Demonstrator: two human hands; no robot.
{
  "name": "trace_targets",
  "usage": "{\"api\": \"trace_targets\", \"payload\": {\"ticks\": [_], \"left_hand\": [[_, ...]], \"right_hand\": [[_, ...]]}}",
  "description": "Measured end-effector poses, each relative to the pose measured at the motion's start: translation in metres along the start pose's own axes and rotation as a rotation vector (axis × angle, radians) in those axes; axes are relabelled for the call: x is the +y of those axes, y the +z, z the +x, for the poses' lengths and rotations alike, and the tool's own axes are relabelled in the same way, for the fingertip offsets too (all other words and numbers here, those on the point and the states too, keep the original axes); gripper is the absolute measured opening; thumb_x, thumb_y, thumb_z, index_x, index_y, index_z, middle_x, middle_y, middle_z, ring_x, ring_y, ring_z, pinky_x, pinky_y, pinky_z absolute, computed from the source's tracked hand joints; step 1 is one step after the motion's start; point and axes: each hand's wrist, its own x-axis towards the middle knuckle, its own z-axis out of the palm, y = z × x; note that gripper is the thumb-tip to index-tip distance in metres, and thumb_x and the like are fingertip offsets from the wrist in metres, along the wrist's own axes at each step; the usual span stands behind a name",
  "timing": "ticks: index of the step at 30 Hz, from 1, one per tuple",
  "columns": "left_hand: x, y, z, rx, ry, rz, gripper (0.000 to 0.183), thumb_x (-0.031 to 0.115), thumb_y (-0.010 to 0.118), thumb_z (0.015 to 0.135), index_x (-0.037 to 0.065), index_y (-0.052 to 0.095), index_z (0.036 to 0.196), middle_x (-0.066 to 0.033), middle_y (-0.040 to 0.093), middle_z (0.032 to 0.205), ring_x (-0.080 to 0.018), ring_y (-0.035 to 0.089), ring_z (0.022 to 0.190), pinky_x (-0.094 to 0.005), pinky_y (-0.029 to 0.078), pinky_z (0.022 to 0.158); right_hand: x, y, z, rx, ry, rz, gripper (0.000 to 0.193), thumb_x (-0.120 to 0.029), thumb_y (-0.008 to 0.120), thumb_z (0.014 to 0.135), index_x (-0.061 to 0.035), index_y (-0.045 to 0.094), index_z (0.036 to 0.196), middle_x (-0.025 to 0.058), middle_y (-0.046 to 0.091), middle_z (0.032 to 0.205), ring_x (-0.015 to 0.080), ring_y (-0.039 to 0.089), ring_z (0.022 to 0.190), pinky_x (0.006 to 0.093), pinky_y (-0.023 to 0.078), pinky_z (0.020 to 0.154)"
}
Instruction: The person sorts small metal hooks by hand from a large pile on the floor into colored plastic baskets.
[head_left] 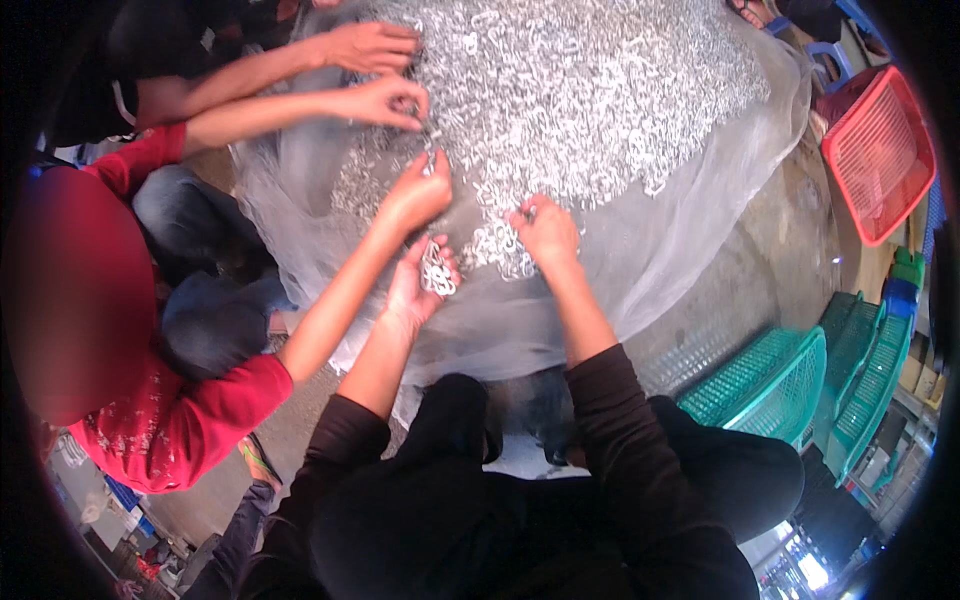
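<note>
Links (590, 100) lie in a broad, loose heap on a translucent sheet (640, 285), with its bulk toward the top of my view. From where I sit, the sheet seems laid there so that small pieces gather above it, not on the bare floor (720, 290). I have the left hand (406, 290) palm up near the sheet's close edge, its fingers half curled around a clutch of links (437, 274); I judge the cupped shape serves as a tray, so the pieces sit in it without a tight squeeze. The right hand (550, 238) reaches palm down over a smaller pile (508, 245) beside the main heap, thumb and fingertips drawn nearly together as if for small-part work, though I cannot tell whether a piece is between them. On my left, a co-worker's red sleeve (240, 400) leads to a lower hand (418, 195), with that person's upper hand (385, 100) just beyond it and something small and pale between the two. The links look bright, white to silvery, shaped like elongated loops, and tangled at every angle; glare washes out their surface, so I can't make out finish or gaps.
</note>
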Motion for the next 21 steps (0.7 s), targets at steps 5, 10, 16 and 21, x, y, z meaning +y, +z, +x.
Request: {"api": "trace_targets", "payload": {"ticks": [5,10,16,21], "left_hand": [[-0.003,-0.004,0.005,-0.045,0.048,0.065,0.028,0.032,0.046,0.088,0.008,0.055,0.098,-0.0031,0.057,0.075,-0.0174,0.056,0.066,-0.0345,0.048,0.06],[-0.011,-0.026,0.032,-0.065,0.026,0.031,0.028,0.031,0.048,0.087,0.006,0.053,0.1,-0.0039,0.055,0.077,-0.0176,0.053,0.066,-0.0339,0.046,0.059],[-0.023,-0.006,0.044,-0.16,0.03,0.061,0.024,0.028,0.048,0.086,0.006,0.054,0.094,-0.0051,0.056,0.075,-0.0179,0.054,0.066,-0.0322,0.046,0.06],[-0.029,0.032,0.037,-0.165,0.089,0.082,0.019,0.024,0.05,0.084,0.007,0.055,0.091,-0.0055,0.056,0.073,-0.0171,0.054,0.065,-0.0311,0.046,0.059]], "right_hand": [[0.026,0.038,0.004,0.142,-0.194,0.069,0.032,-0.027,0.072,0.065,-0.0028,0.062,0.084,0.0147,0.063,0.083,0.0324,0.059,0.081,0.0407,0.046,0.073],[0.04,0.01,-0.005,-0.4,0.155,0.978,0.014,-0.018,0.06,0.082,-0.005,0.057,0.086,0.0054,0.06,0.088,0.0131,0.061,0.079,0.0274,0.051,0.062],[0.078,-0.002,0.002,-0.484,0.078,1.541,0.016,-0.014,0.054,0.086,-0.0003,0.053,0.096,0.014,0.059,0.099,0.0246,0.061,0.088,0.037,0.053,0.069],[0.068,-0.026,0.007,-0.633,-0.096,1.734,0.024,-0.018,0.046,0.091,0.0012,0.042,0.104,0.0236,0.047,0.119,0.0381,0.05,0.108,0.0471,0.045,0.086]]}}
